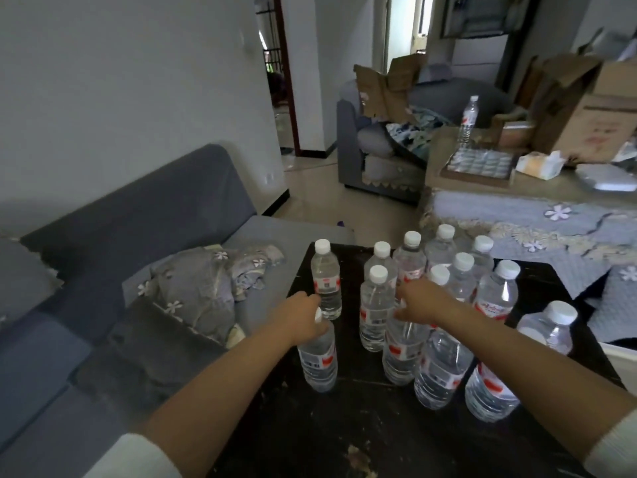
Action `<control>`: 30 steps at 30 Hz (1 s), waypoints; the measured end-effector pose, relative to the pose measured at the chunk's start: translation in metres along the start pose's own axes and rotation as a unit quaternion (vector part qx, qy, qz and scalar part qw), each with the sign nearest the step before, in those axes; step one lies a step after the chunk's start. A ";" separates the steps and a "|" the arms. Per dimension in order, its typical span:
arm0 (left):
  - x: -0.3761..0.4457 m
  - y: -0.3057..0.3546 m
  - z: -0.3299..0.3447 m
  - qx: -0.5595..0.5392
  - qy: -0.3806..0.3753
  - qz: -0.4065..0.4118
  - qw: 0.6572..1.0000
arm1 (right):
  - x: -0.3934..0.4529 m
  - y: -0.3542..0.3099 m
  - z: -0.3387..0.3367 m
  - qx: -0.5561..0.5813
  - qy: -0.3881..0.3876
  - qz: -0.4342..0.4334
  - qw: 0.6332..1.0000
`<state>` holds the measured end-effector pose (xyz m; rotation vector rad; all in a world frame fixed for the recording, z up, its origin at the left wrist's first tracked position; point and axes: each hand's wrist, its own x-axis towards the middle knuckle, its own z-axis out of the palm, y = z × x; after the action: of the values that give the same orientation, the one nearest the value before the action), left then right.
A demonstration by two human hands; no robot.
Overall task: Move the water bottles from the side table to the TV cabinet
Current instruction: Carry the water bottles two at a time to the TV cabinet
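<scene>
A cluster of full water bottles [444, 270] stands upright on the dark table [344, 426] beside a grey sofa [155, 215]. The neck of the nearest bottle [319, 360] is gripped by the left hand [303, 317], fingers curled round it just below the cap. The right hand [422, 301] is closed over the top of a middle bottle [401, 353]. The bottles are judged heavy, smooth and slightly yielding; the stiff neck is the surest hold.

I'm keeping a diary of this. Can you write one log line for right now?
stage: picking up | left hand: grips near-left bottle by its neck | right hand: grips bottle in cluster | side table: many bottles standing
</scene>
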<state>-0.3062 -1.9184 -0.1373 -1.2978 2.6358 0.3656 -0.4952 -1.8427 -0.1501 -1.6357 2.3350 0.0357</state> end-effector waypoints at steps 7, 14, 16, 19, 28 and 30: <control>0.032 -0.014 0.010 -0.010 -0.007 0.065 0.998 | 0.007 -0.010 0.006 0.009 0.029 0.058 0.998; 0.040 -0.029 0.005 -0.010 -0.030 0.220 0.975 | -0.030 -0.048 0.014 0.055 0.081 0.157 0.983; 0.035 -0.027 0.003 -0.001 -0.035 0.265 0.963 | -0.045 -0.060 0.018 0.066 0.094 0.182 0.977; 0.025 -0.020 0.000 0.028 -0.048 0.322 0.945 | -0.073 -0.070 0.019 0.101 0.115 0.218 0.964; -0.032 0.060 0.004 0.084 -0.067 0.520 0.847 | -0.213 -0.076 0.026 0.149 0.125 0.341 0.920; -0.052 0.086 0.010 0.090 -0.076 0.567 0.816 | -0.248 -0.075 0.035 0.150 0.132 0.381 0.903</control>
<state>-0.3429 -1.8255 -0.1207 0.4814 2.8644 0.3085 -0.3402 -1.6354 -0.1109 -0.5417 2.8576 -0.3840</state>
